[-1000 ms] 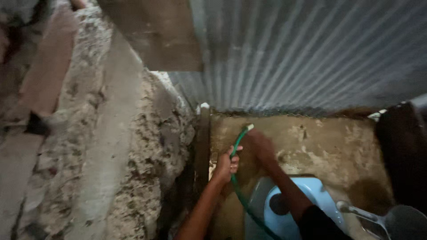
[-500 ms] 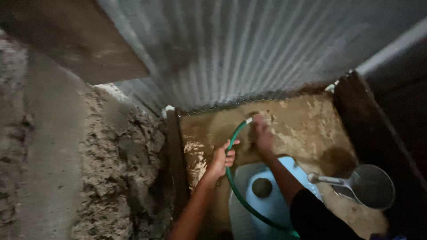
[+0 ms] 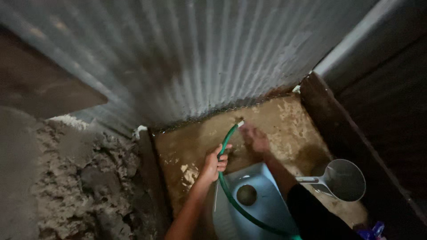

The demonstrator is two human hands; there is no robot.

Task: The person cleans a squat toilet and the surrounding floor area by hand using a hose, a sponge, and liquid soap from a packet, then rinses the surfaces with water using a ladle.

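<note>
My left hand (image 3: 215, 162) grips a green hose (image 3: 225, 146) a short way behind its pale nozzle end (image 3: 240, 123), which points at the back of a wet, stained concrete floor (image 3: 284, 124). My right hand (image 3: 254, 138) lies with fingers spread on that floor just below the nozzle, and it is blurred. The hose runs down from my left hand across a pale blue squat toilet pan (image 3: 262, 200) towards the bottom edge.
A grey dipper with a long handle (image 3: 340, 179) stands on the floor at the right. Corrugated metal sheeting (image 3: 213, 58) forms the back wall. A dark board (image 3: 356, 146) bounds the right side; rough crumbly masonry (image 3: 89, 178) rises on the left.
The view has swung left and down, so the floor and pan now sit more to the right. My right hand has shifted slightly over the floor near the nozzle. My left hand keeps hold of the hose.
</note>
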